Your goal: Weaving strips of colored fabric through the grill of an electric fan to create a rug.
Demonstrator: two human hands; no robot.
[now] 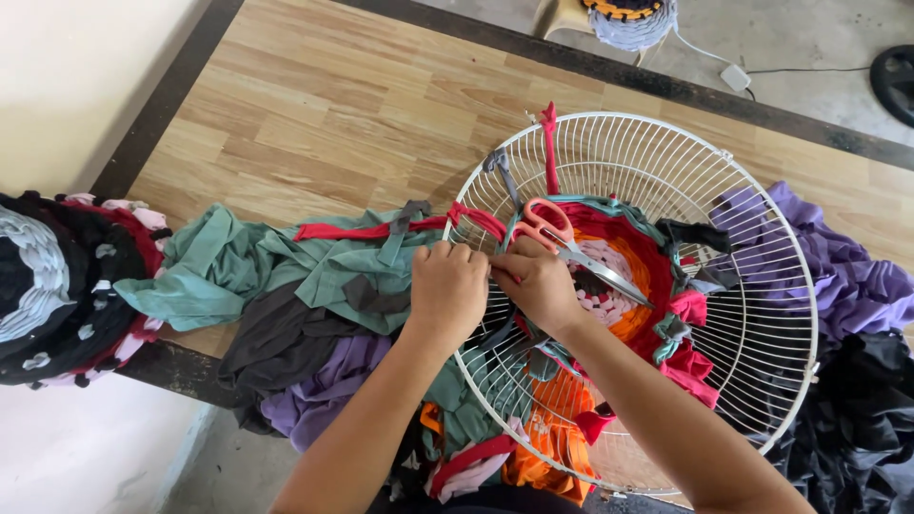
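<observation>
scissors (571, 246) on woven mat (624, 286) in fan guard (762, 352), cloth pile (314, 295) left, finished mat (57, 286) far left

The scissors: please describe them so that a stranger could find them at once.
Look at the round white wire grille on the wooden floor. The scissors lie at its centre, beside the right hand. Only they have orange-red handles and metal blades.
</observation>
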